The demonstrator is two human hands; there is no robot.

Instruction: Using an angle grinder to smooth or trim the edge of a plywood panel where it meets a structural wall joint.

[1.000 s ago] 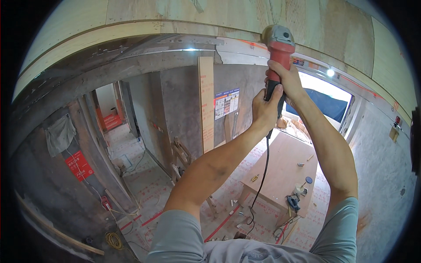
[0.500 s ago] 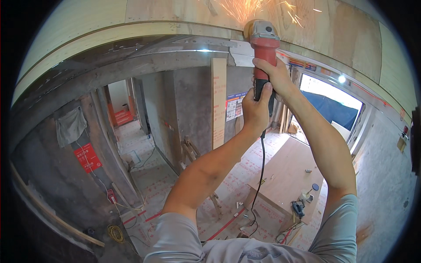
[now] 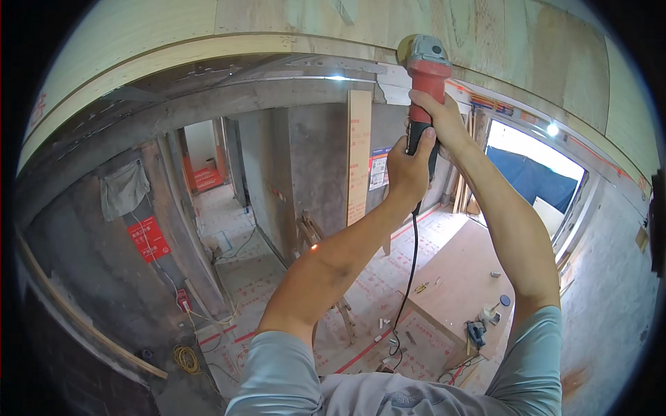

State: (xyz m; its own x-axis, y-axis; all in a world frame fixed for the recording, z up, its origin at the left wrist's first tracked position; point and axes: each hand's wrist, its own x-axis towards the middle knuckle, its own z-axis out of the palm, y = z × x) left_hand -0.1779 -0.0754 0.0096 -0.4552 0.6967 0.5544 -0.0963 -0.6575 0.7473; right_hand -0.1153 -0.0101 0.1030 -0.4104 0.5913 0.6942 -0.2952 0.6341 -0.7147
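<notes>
Overhead, a red and silver angle grinder (image 3: 429, 73) has its disc against or very near the lower edge of pale plywood panelling (image 3: 485, 38). My right hand (image 3: 447, 121) is closed around its red body, and my left hand (image 3: 409, 166) grips the black handle just below. A black cord (image 3: 409, 277) hangs from the handle toward the floor. A small orange spark glows by my left forearm. Whether the disc touches the wood I cannot tell.
Below right stands a plywood worktop (image 3: 458, 270) with a power tool (image 3: 476, 335) and small items. A tall board (image 3: 357, 163) leans at the grey wall. Wooden trestles (image 3: 309, 229) stand center-left, a doorway (image 3: 208, 166) behind left, coiled yellow cable (image 3: 186, 359) lower left.
The grinder first shifted left along the panel edge, throwing a burst of sparks, then moved slightly back right. The spray is gone now except one glowing speck. Both hands still hold it.
</notes>
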